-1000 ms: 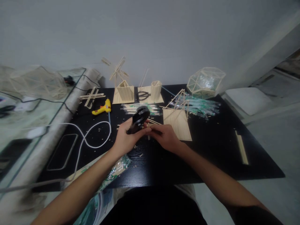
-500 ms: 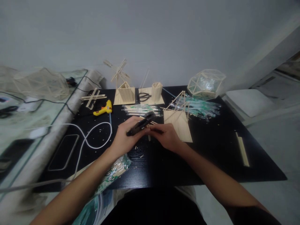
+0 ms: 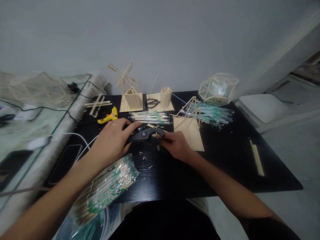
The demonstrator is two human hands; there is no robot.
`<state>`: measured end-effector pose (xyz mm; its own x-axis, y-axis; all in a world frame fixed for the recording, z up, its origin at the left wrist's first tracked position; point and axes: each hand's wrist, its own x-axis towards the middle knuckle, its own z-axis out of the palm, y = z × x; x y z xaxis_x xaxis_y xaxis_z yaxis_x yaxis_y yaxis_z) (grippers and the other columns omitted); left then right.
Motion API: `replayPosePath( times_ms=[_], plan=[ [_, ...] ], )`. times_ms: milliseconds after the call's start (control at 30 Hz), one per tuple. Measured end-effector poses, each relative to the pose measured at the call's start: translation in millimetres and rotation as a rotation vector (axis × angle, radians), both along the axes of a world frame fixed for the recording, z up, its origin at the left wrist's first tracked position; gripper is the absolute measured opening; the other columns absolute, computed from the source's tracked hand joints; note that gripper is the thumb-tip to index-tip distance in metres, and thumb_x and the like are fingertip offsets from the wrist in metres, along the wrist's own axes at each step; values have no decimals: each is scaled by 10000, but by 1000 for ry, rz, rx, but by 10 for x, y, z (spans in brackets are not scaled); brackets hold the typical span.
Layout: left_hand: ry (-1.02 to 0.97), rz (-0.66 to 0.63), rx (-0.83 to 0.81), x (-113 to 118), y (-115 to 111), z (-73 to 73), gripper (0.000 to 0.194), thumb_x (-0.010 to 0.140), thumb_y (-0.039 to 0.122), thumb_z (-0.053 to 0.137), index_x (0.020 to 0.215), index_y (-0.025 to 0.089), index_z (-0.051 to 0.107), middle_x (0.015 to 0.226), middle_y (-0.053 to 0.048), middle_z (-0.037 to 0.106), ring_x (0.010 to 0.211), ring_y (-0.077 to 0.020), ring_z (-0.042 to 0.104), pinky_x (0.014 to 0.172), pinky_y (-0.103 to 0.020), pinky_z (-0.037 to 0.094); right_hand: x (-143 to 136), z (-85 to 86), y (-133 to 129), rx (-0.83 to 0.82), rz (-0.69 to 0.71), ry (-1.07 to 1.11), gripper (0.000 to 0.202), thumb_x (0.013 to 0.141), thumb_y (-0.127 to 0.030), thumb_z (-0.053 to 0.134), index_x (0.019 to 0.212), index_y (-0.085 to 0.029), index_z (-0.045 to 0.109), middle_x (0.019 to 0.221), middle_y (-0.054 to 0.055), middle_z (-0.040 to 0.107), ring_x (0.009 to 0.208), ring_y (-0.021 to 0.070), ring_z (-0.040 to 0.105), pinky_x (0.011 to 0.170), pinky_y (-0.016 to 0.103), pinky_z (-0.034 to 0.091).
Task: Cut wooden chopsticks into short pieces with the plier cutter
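My left hand (image 3: 112, 138) is closed around the handles of black cutting shears (image 3: 143, 134), whose hooked jaws point right. Between those jaws, at my right fingertips, a short wooden stick (image 3: 158, 147) stands roughly upright. My right hand (image 3: 178, 146) pinches it, its fingers partly hidden behind the jaw. Small wood offcuts (image 3: 150, 166) lie on the black table (image 3: 175, 176) below. Just beyond my right hand is a flat wooden board (image 3: 189, 135) with a triangular stick frame (image 3: 191, 108) at its back.
A yellow glue gun (image 3: 109, 116) lies left of centre. Bagged sticks (image 3: 111, 186) overhang the table's front left edge. Behind stand a stick windmill (image 3: 132, 100) and a round stick cup (image 3: 165, 96). More bagged sticks (image 3: 212, 113) and a polyhedral frame (image 3: 220, 88) occupy the back right.
My left hand has shifted left and turned the shears, so their jaws now lie sideways around the stick. My right hand stays nearly still. More of the front bag shows.
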<state>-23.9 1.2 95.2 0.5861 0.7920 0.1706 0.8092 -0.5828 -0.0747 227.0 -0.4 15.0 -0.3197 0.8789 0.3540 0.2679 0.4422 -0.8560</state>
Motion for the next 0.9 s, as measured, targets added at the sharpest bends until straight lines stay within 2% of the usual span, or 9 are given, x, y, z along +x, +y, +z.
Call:
replayPosePath(
  times_ms=[267,433,633,900],
  plan=[
    [61,-68,39,27,56,13,520,889,188,552,1408,216,569,1068,-136,616,946,-304,615,860,-449,519,5,-11,-7,16,8,-4,246,934,-346,656,912,-151,805,648,-12,655,582,116,566,573,214,439],
    [95,-69,66,23,67,32,498,906,240,568,1403,219,579,1089,-149,611,979,-331,606,872,-475,512,7,-9,-3,32,-5,-42,284,947,-368,639,888,-144,803,606,-20,605,554,104,525,545,206,398],
    [98,-64,54,37,66,56,424,905,263,589,1324,221,634,974,-130,610,891,-316,615,795,-448,523,17,-7,9,30,6,-42,209,924,-300,653,915,-160,808,627,-27,622,598,113,567,588,198,428],
    [202,-44,40,41,79,76,293,903,236,596,1190,218,650,883,-88,605,779,-275,630,728,-392,520,30,-18,37,56,1,-70,146,878,-221,686,901,-142,807,615,-40,616,579,102,542,577,184,410]
  ],
)
